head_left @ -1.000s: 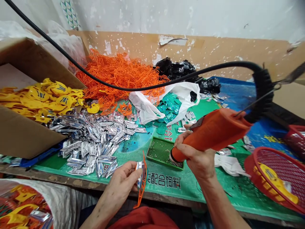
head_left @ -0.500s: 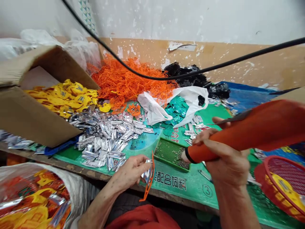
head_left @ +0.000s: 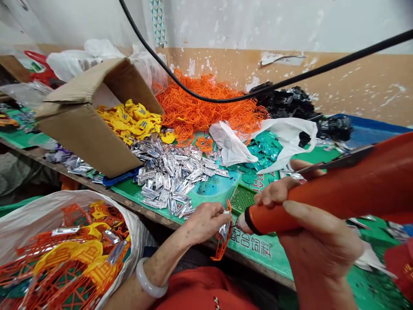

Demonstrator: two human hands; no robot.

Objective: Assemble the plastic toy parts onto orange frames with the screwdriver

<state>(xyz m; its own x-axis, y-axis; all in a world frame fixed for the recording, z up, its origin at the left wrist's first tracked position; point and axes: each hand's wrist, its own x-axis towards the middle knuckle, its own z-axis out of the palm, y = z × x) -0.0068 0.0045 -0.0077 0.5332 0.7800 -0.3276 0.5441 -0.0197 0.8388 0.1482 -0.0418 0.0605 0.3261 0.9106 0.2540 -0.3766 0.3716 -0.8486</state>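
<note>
My left hand [head_left: 206,224] is closed, with thumb and fingers pinching an orange plastic frame [head_left: 222,250] and a silver piece [head_left: 224,230] laid against it, just past the table's front edge. My right hand [head_left: 318,241] wraps round a thick orange electric screwdriver [head_left: 358,185] with a black ring near its pale nose. That nose is tilted down to the left and comes up to the orange frame; whether they touch I cannot tell. Behind them lies a green perforated tray [head_left: 242,198], partly covered by the screwdriver and my right hand.
Silver pieces [head_left: 171,176] lie heaped beside a cardboard box [head_left: 93,137] of yellow parts [head_left: 129,120]. Behind are orange frames [head_left: 206,103], black parts [head_left: 287,103] and a white bag [head_left: 229,146] by green pieces. A white sack [head_left: 135,232] stands front left. A black cable [head_left: 226,100] hangs across.
The screwdriver's nose has left the green tray and moved to the orange frame in my left hand. The view has swung left, showing more of the sack and box.
</note>
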